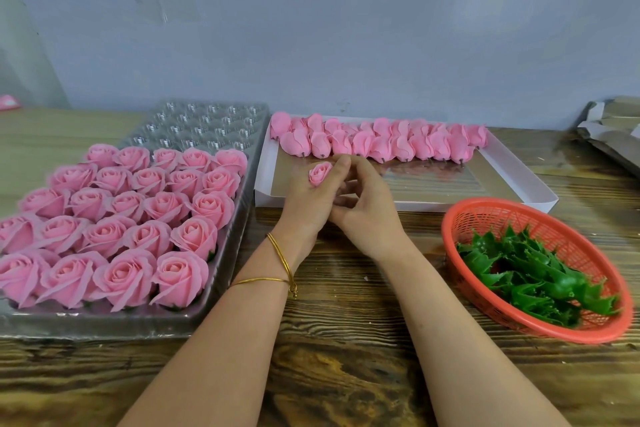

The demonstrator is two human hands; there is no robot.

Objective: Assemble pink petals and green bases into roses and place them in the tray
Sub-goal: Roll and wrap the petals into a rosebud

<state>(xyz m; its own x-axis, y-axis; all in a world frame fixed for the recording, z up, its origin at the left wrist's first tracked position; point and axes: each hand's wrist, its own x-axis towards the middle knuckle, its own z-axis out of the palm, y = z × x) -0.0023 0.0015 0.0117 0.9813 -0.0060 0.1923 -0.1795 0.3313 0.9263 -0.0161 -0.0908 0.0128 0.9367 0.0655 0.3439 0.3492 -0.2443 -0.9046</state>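
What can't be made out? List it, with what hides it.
- Head view: underside of the pink bud, base fitted or not, hidden by the left hand gripping it and the right hand.
- Head view: whether the right hand holds anything, hidden behind the left hand.
- Head view: leftmost roses in the tray, cut by the left edge.
- Head view: pink object far left, cut off.

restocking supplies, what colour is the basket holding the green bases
Orange-red mesh basket, clearest in the head view.

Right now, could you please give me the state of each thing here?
clear tray, partly filled with roses; far rows empty
white box, petal buds along far edge
red basket, holds green bases
pink bud, gripped in left hand
right hand, curled against left; contents hidden
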